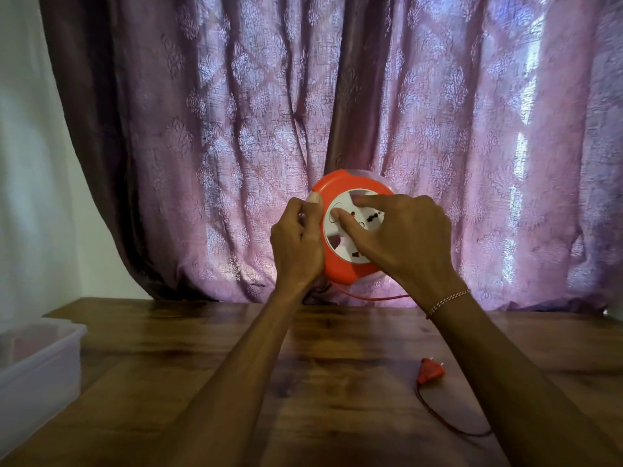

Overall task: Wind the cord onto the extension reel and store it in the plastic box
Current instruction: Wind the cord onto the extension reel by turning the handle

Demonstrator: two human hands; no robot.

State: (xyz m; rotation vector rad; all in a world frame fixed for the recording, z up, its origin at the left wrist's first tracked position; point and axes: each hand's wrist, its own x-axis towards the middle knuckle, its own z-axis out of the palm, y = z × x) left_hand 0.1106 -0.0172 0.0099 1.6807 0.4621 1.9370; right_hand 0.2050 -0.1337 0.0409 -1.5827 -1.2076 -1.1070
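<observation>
While both hands' fingers [340, 215] grip the reel [340, 267], the plastic box [43, 362] holds nothing discernible.

Your right hand [401, 234] covers much of the reel's socket face [350, 252]; your right forearm hides part of the cord [448, 421]; the left edge crops the plastic box [40, 362].

A room in a home: patterned purple curtains [236, 129] (daylight glowing through) hang behind a wooden tabletop [151, 382] beside a plain wall [30, 163].
</observation>
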